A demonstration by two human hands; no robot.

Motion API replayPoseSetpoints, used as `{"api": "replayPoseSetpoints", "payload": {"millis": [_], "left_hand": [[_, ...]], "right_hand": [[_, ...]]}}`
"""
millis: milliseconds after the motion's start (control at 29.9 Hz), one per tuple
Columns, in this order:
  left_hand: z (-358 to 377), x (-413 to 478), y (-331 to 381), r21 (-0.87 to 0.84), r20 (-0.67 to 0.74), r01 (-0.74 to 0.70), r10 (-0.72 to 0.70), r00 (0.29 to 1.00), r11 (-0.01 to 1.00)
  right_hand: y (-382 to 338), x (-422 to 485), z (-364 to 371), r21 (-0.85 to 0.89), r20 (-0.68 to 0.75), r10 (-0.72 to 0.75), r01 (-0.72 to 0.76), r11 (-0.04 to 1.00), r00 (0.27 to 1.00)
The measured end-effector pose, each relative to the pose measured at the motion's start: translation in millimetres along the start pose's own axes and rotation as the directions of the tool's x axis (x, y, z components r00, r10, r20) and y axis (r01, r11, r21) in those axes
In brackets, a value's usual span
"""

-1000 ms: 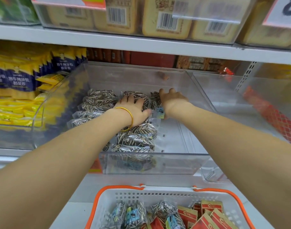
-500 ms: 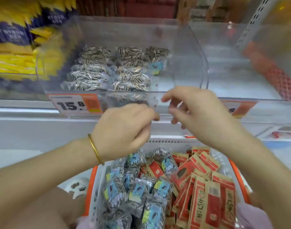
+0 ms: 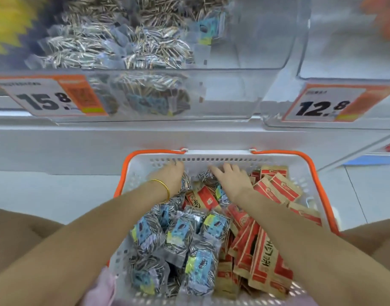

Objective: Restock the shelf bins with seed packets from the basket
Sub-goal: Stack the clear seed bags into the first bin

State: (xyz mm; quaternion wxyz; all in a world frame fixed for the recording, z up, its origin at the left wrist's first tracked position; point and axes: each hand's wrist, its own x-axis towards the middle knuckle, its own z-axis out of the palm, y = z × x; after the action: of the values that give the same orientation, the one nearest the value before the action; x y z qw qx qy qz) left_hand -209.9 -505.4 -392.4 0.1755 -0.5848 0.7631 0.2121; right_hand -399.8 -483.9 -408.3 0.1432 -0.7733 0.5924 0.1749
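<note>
Head, left hand (image 3: pixel 170 176), right hand (image 3: pixel 232 178), in basket (image 3: pixel 220 154)

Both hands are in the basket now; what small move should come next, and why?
Probably close on the clear striped seed packets at the far end of the white orange-rimmed basket: left grip and right grip lie on them, and the matching clear shelf bin has room.

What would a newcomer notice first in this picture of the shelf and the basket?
The white basket with an orange rim, low in the middle, stands out: striped seed packets fill its left side, red packets its right. The left hand and the right hand reach to its far end. Above, a clear bin holds more striped packets, with a 15.8 price tag on its front.
</note>
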Motion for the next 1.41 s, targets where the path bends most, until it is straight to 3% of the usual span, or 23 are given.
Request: {"api": "replayPoseSetpoints", "payload": {"millis": [134,234,368,435,502,602,703,736,803,870,937,1038,1205,1406], "left_hand": [[17,15,26,0.171,-0.031,0.049,-0.044,0.999,0.984],[21,16,29,0.355,-0.013,0.007,-0.002,1.000,0.935],[19,19,27,0.507,0.099,-0.123,0.084,0.991,0.853],[16,17,30,0.536,0.129,-0.162,0.109,0.986,0.829],[16,13,34,0.549,0.146,-0.201,0.144,0.979,0.811],[14,8,34,0.523,0.118,-0.240,0.209,0.971,0.818],[2,0,28,0.422,0.058,-0.235,0.233,0.971,0.876],[-2,-3,25,0.340,0.039,-0.222,0.222,0.974,0.914],[-14,-13,22,0.089,-0.020,-0.181,0.184,0.983,0.979],[-27,-24,21,-0.177,-0.112,-0.144,0.125,0.986,0.974],[-40,-32,21,-0.380,-0.114,-0.106,0.067,0.991,0.919],[-60,-48,23,-0.606,0.007,-0.015,0.024,1.000,0.795],[-84,-78,23,-0.692,0.144,0.111,-0.014,0.989,0.714],[-87,-98,22,-0.853,0.362,0.306,0.055,0.931,0.422]], "right_hand": [[-7,8,8,-0.004,-0.099,-0.013,0.013,1.000,0.995],[-11,9,11,-0.039,-0.117,-0.045,0.040,0.998,0.992],[-3,2,-5,0.230,-0.197,0.040,0.007,0.973,0.980],[4,-7,-15,0.453,-0.142,0.069,0.003,0.891,0.987],[12,-18,-22,0.673,-0.035,0.093,-0.046,0.738,0.995],[26,-29,-25,0.854,0.114,0.139,-0.169,0.493,0.984],[34,-38,-31,0.939,0.240,0.162,-0.271,0.212,0.957],[35,-42,-35,0.944,0.255,0.167,-0.283,0.168,0.952],[37,-52,-46,0.932,0.233,0.180,-0.272,0.240,0.956],[37,-61,-57,0.870,0.183,0.174,-0.242,0.430,0.968],[36,-67,-66,0.813,0.151,0.167,-0.219,0.540,0.974],[30,-77,-79,0.885,0.199,0.124,-0.232,0.403,0.972],[15,-93,-97,0.955,0.209,-0.037,-0.196,0.223,0.977],[-1,-94,-96,0.972,0.136,0.005,-0.134,0.190,0.991]]}}
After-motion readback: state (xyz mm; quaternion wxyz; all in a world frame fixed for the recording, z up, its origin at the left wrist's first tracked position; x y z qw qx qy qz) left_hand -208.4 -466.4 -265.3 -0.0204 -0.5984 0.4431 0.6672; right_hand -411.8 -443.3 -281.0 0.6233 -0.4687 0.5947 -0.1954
